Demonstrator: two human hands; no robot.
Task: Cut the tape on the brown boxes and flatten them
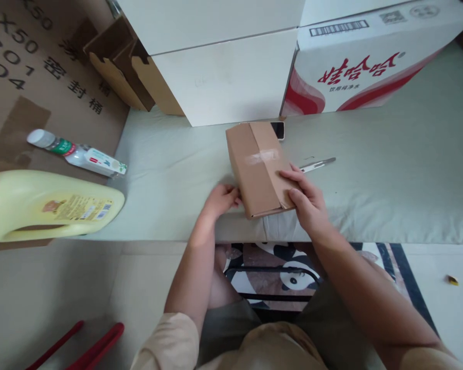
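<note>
A small brown cardboard box point(260, 177) lies slightly turned near the front edge of the covered surface, a strip of clear tape across its top seam. My right hand point(308, 200) grips its lower right corner, thumb and fingers on the top flap. My left hand point(221, 199) is beside the box's lower left edge with the fingers curled together; what they hold, if anything, is hidden. Just past my right fingers is a slim silver knife point(318, 164). Behind the box, a phone point(280, 130) is partly covered by it.
White cartons point(231, 77) and a red-and-white water carton point(347, 77) stand at the back. To the left are a large brown carton point(7, 118), a clear bottle point(77, 153) and a yellow jug point(54, 205). A panda-print mat point(293, 280) lies below the edge.
</note>
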